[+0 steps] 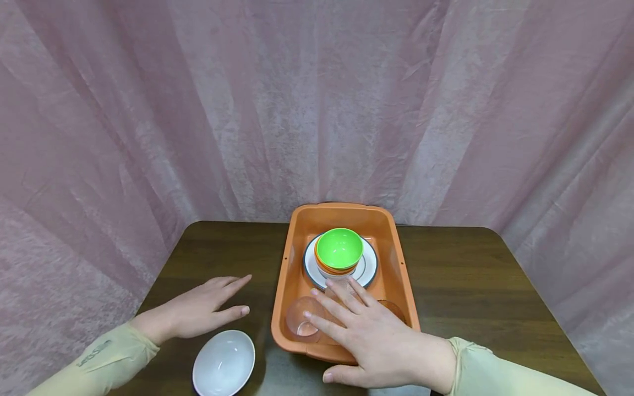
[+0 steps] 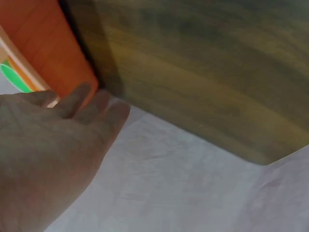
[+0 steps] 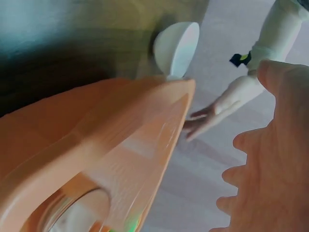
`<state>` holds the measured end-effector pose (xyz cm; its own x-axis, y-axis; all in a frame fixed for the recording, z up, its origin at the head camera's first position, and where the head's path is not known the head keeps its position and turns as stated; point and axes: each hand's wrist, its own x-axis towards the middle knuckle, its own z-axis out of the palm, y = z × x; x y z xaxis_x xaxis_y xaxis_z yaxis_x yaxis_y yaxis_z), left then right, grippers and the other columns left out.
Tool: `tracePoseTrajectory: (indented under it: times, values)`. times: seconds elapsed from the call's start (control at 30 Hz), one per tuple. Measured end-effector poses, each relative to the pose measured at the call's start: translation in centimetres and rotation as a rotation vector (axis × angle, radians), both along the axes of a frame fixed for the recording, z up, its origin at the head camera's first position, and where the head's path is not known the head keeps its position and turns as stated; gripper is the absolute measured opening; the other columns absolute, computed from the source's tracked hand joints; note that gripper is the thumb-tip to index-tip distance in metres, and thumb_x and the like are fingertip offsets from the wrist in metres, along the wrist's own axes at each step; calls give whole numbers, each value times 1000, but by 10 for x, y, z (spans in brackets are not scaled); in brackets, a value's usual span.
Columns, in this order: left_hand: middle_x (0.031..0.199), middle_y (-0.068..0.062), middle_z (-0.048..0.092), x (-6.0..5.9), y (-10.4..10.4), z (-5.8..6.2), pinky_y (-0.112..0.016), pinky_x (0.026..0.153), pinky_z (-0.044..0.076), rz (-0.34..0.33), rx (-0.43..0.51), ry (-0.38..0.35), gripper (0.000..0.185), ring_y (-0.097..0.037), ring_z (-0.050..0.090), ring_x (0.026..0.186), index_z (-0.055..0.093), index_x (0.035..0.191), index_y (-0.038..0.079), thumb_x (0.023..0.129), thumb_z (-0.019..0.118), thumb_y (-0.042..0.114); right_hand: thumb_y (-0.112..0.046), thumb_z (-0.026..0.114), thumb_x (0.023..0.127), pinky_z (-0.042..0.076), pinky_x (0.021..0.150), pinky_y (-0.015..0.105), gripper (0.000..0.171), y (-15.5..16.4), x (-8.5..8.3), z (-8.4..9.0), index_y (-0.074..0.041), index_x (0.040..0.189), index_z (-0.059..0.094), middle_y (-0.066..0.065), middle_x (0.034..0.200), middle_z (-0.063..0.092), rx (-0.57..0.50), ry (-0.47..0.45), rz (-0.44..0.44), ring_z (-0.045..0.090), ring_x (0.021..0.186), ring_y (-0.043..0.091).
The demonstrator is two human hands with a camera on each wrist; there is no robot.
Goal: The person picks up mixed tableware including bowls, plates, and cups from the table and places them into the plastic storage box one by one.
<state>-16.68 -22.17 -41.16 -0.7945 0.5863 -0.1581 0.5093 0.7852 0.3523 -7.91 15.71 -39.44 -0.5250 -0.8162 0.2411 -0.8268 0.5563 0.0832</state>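
An orange tub [image 1: 297,258] stands in the middle of a dark wooden table [image 1: 470,280]. Inside it a green bowl [image 1: 339,248] tops a stack of orange bowls on a white plate [image 1: 367,269]. Clear glasses [image 1: 302,319] lie at the tub's near end. My right hand [image 1: 366,330] is spread flat over those glasses, fingers straight. My left hand [image 1: 203,311] lies flat above the table left of the tub, fingers straight, beside a white bowl [image 1: 224,363]. In the right wrist view the tub's rim [image 3: 145,111], the white bowl [image 3: 176,48] and the left hand [image 3: 217,111] show.
A pink curtain [image 1: 148,110] hangs behind and around the table. The table's rounded far corners sit at left and right. Bare wood [image 2: 203,72] lies right of the tub and on the far left.
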Motion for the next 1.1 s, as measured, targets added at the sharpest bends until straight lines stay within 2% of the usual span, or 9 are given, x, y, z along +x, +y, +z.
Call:
tracePoseTrajectory:
  times: [0.17,0.27,0.4,0.57,0.67,0.83,0.93,1.1]
  values:
    - [152,-16,48,0,-12,-10,-65,106,38,87,-6,-187,72,-41,44,140,47,154,14,103,42,65,-76,36,98,14,120,62,83,-12,1,0,-23,162,33,7,172,7,13,-14,28,2,156,36]
    - [149,-16,51,1,-19,-16,-66,108,35,122,32,-301,68,-42,44,139,54,149,10,105,42,60,-76,32,98,13,120,62,83,-18,2,0,-24,163,29,6,172,4,31,-33,38,2,156,34]
    - [147,-21,53,2,-29,-24,-66,110,33,160,92,-430,68,-47,42,140,55,145,0,107,41,55,-76,29,99,10,122,60,83,-27,2,-2,-25,165,24,5,172,3,65,-72,57,3,157,31]
    - [145,-25,53,4,-40,-35,-65,104,41,162,146,-517,62,-51,43,137,59,141,-1,109,41,49,-73,30,101,9,122,58,81,-40,2,-4,-25,165,21,8,171,9,104,-47,94,1,157,32]
    - [144,-28,52,6,-46,-44,-62,95,50,182,228,-615,59,-50,50,131,58,140,-3,110,41,45,-72,33,101,9,123,57,80,-48,1,-5,-25,165,22,8,171,10,112,-25,120,-2,157,31]
    - [129,-22,62,8,-52,-59,-52,78,59,204,385,-784,53,-36,63,111,59,136,-3,112,38,39,-72,31,101,11,123,56,80,-59,0,-6,-24,165,22,8,171,9,139,0,147,-1,157,32]
    - [117,-16,67,9,-55,-64,-49,75,60,186,429,-840,50,-32,65,106,61,131,0,112,35,38,-73,29,101,12,123,57,80,-63,-1,-7,-24,165,24,9,170,15,153,25,150,0,157,32]
    - [115,-14,68,12,-57,-68,-48,75,61,179,452,-903,52,-33,68,103,59,133,-1,113,33,39,-73,30,101,13,122,58,80,-68,-3,-10,-25,164,26,9,169,19,162,43,159,0,157,32]
